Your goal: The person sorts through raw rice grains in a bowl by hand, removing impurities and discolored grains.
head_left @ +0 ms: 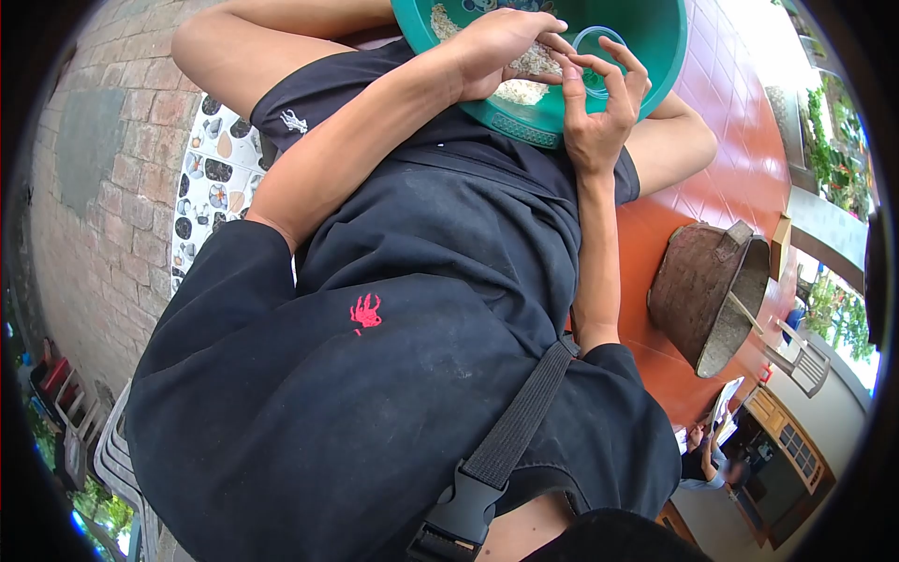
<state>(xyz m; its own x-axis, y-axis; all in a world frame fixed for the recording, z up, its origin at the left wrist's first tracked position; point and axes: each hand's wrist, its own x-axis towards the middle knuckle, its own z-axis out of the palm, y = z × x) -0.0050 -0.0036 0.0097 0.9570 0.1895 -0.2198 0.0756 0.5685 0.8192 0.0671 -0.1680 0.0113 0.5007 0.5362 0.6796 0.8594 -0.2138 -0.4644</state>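
A green plastic basin (663, 66) rests on my lap, with pale, rice-like grains (520, 92) lying in clumps inside it. Over the basin, my left hand (501, 51) is cupped around a small heap of the same grains. My right hand (604, 108) comes in from the right, its thumb and index fingertip close together against the left fingertips. Its other fingers are curled and apart; whatever is in the pinch is too small to make out. Behind the right fingers, a clear round-rimmed container (604, 42) sits in the basin, partly hidden.
A worn brown tub (698, 290) tilts on the red tiled floor (740, 122) to the right, a stick in it. Pebble-patterned tiles (211, 178) and brick paving (131, 178) are on the left. Another person (707, 464) is in the background at lower right, near a chair (801, 365).
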